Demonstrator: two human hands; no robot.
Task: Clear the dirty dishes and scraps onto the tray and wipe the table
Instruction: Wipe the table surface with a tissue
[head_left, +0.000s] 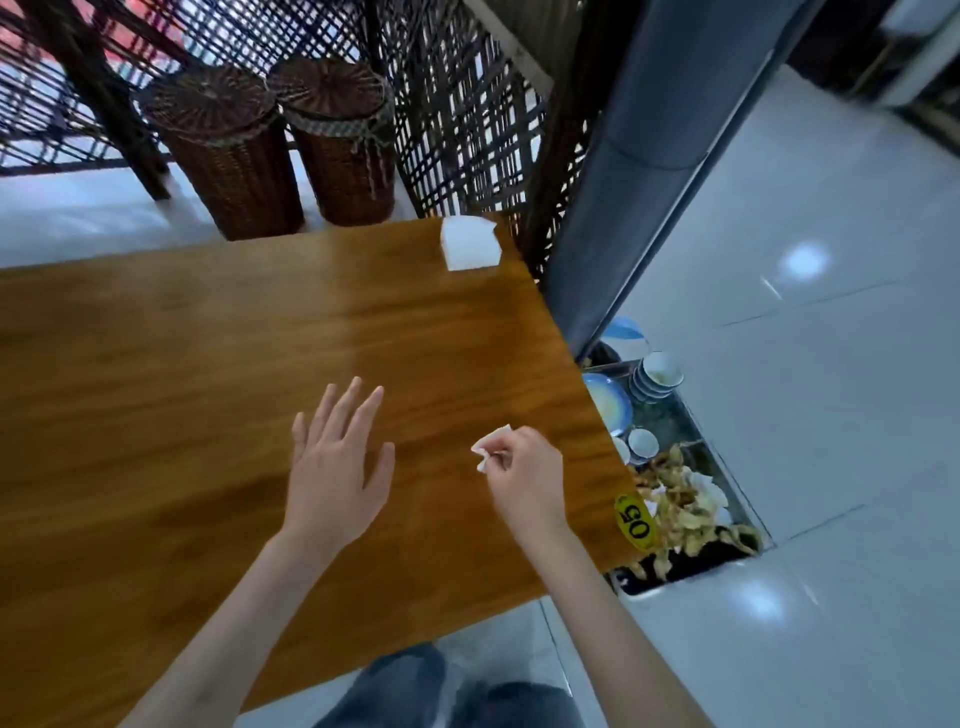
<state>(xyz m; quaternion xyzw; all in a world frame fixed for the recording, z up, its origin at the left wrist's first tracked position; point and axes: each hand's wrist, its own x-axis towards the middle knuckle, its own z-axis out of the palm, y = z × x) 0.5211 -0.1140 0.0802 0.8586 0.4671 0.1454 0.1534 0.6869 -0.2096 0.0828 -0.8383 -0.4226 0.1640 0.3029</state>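
The wooden table (208, 364) fills the left and middle of the head view. My left hand (335, 462) hovers flat over its middle with the fingers spread and straight, holding nothing. My right hand (524, 475) pinches a small crumpled white tissue (488, 449) above the table near the right edge. Beside and below that edge sits a metal tray (727, 467) holding a blue plate (608, 402), stacked small bowls (657, 374), cups and a heap of food scraps (685, 506). A stack of white napkins (470, 243) lies at the table's far right corner.
A yellow "05" label (636, 521) sticks to the table's right edge. Two wicker baskets (228, 150) stand behind the table before a lattice screen (467, 104). A grey pillar (639, 156) rises at the right, with white tiled floor (831, 338) beyond.
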